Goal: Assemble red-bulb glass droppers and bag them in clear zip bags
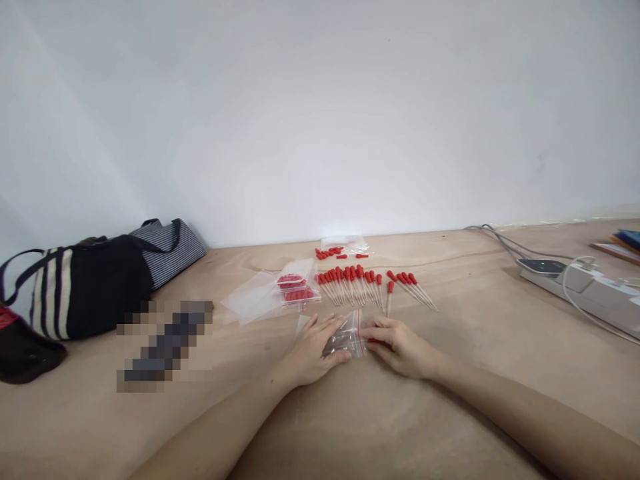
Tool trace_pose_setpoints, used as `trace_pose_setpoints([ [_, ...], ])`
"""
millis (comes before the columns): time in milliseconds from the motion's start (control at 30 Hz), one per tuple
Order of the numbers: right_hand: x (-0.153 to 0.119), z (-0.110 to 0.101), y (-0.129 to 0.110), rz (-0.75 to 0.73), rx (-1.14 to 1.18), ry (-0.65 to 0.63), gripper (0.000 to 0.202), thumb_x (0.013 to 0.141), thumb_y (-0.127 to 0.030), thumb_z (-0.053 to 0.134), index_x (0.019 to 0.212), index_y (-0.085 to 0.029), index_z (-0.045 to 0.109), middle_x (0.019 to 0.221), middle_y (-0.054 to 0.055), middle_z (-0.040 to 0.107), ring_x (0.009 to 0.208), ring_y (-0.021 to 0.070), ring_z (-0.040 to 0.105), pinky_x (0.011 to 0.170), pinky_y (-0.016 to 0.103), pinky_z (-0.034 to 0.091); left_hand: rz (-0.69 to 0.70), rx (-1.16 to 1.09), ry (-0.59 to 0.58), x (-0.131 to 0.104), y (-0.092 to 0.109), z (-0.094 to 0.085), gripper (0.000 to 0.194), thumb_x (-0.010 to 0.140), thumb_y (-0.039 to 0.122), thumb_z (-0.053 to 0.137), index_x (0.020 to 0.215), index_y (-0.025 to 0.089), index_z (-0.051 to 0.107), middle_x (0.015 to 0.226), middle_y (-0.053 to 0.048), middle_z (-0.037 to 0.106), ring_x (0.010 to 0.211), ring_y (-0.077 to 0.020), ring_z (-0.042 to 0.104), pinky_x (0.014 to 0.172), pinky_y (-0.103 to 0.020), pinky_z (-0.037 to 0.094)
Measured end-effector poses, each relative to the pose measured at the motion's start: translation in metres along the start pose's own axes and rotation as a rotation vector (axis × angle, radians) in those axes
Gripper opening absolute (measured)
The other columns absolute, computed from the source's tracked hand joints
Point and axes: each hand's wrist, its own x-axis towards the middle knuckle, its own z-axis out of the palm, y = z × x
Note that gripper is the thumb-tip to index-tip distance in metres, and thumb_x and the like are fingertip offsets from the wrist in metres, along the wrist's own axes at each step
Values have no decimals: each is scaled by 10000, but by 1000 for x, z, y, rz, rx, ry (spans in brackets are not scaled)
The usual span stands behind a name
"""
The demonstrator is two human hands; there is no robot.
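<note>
On the table, a small clear zip bag [353, 333] with a red line at its mouth lies between my hands. My left hand [316, 350] rests flat over the bag's left part, fingers stretched out and thumb along its lower side. At the mouth, my right hand [397, 347] has its fingers closed around a dropper [371, 341]; only a bit of its red bulb shows, and the tube is hidden. Just beyond lies a row of red-bulbed droppers [350, 280] with thin pale tubes, one dropper [390, 293] lying nearer to my right hand.
Filled zip bags [297, 290] with red bulbs and flat clear bags [253, 297] lie left of the row. Loose red bulbs [327, 253] lie near the wall. A black bag [103, 287] and a blurred dark object [167, 343] are left; a power strip [580, 293] with cables is right.
</note>
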Motion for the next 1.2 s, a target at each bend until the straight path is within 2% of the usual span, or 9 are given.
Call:
trace_pose_setpoints([
  [133,0,4,8,187,232,92,210,752,-220,539,946,-221,618,872,34,625,816,158,570,738,292,452,-14,2,-3,1,1,0,583,793,444,477,1296,216,291,1341,-55,356,1250,-226,267,1038,-460,154],
  [200,-1,4,14,232,279,91,278,711,-266,597,986,-222,604,914,37,622,840,169,572,754,306,453,-18,5,-9,2,2,0,581,796,444,472,1297,213,290,1345,-57,348,1254,-222,258,1039,-458,149],
  [333,-8,-3,22,233,155,81,359,629,-332,676,963,-218,611,990,51,581,894,189,542,811,345,417,-19,6,-22,2,3,-2,583,800,455,462,1301,222,278,1356,-44,330,1263,-212,237,1042,-452,140],
  [500,-14,-12,24,253,16,77,170,715,-345,595,832,-235,652,812,34,613,809,183,530,788,361,385,-8,7,-28,2,4,-2,576,805,468,444,1304,242,266,1365,-29,313,1268,-208,224,1044,-451,132],
  [600,-10,-7,22,261,83,140,185,718,-342,591,852,-227,645,796,27,621,789,174,529,779,348,387,1,20,-16,3,4,1,596,800,492,437,1307,232,263,1366,-44,309,1268,-216,223,1039,-466,120],
  [733,-2,7,18,406,216,204,206,665,-322,636,807,-172,633,717,23,605,660,146,523,626,282,425,6,40,2,3,3,3,611,797,534,406,1306,225,267,1364,-64,312,1266,-232,225,1029,-495,105],
  [933,3,10,11,259,149,89,202,759,-351,542,702,-212,678,659,8,594,677,133,517,658,264,394,1,105,32,5,3,6,618,789,573,373,1299,235,284,1358,-66,326,1260,-249,229,1012,-519,112],
  [1100,3,8,11,284,19,51,212,782,-361,512,733,-252,688,676,0,598,664,126,521,625,249,365,50,164,149,2,4,2,599,753,566,448,1244,230,383,1211,-82,485,1127,-256,402,983,-479,205],
  [1200,3,7,10,308,-39,39,188,783,-359,511,810,-288,683,686,0,596,697,136,522,641,255,358,73,157,140,-4,1,-4,592,724,550,503,1212,221,433,1166,-80,511,1067,-250,448,958,-441,269],
])
